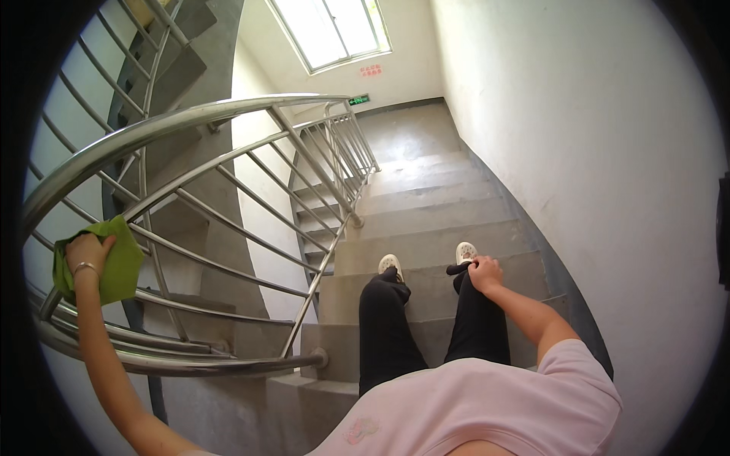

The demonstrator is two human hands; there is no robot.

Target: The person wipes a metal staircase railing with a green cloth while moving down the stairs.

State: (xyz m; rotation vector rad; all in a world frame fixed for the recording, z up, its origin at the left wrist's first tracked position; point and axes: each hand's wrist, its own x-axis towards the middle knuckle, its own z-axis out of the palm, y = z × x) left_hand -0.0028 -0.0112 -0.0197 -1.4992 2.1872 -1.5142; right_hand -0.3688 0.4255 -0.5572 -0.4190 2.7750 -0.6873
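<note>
My left hand, with a bracelet at the wrist, holds a green cloth against the stainless steel stair railing at the left. The cloth covers part of the metal bars there, and some fingers are hidden in its folds. Near my knee, my right hand has its fingers bent and pinches the black fabric of the trouser leg. A dark fold of fabric sticks out beside the fingers.
Concrete steps descend ahead to a landing under a bright window. A white wall borders the right side. Another flight lies beyond the railing. A green exit sign is low on the far wall.
</note>
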